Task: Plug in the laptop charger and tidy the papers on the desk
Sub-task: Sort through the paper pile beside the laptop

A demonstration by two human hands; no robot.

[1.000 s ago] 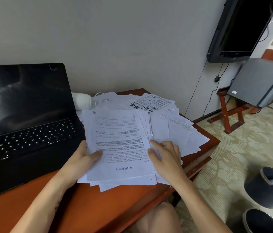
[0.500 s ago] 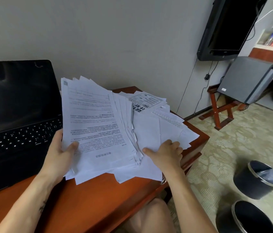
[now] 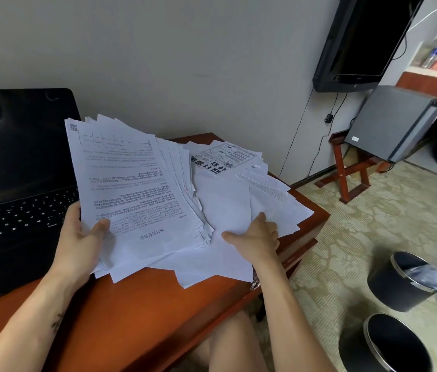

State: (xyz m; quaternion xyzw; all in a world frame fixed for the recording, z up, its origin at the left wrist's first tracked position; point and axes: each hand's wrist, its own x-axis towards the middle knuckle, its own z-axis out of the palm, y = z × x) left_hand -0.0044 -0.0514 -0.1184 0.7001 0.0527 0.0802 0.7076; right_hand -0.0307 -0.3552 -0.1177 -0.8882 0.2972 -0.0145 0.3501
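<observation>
A thick stack of printed papers [image 3: 131,183] is tilted up off the desk, its far edge raised in front of the open black laptop [image 3: 18,183]. My left hand [image 3: 80,242] grips the stack's near left corner, thumb on the top sheet. More loose papers [image 3: 233,200] lie spread flat to the right. My right hand [image 3: 255,237] rests on those sheets near the desk's right edge, fingers curled at the edge of one sheet. No charger is visible; the raised stack hides the desk behind it.
The reddish wooden desk [image 3: 136,312] ends just right of the papers. On the carpet to the right stand dark round bins [image 3: 400,283], [image 3: 389,345]. A wall-mounted TV [image 3: 359,41], a grey case [image 3: 394,122] on a wooden stand and hanging cables are beyond.
My left hand has lifted the left stack from flat on the desk to tilted upright. My right hand slid slightly right along the loose sheets. The view has shifted rightward.
</observation>
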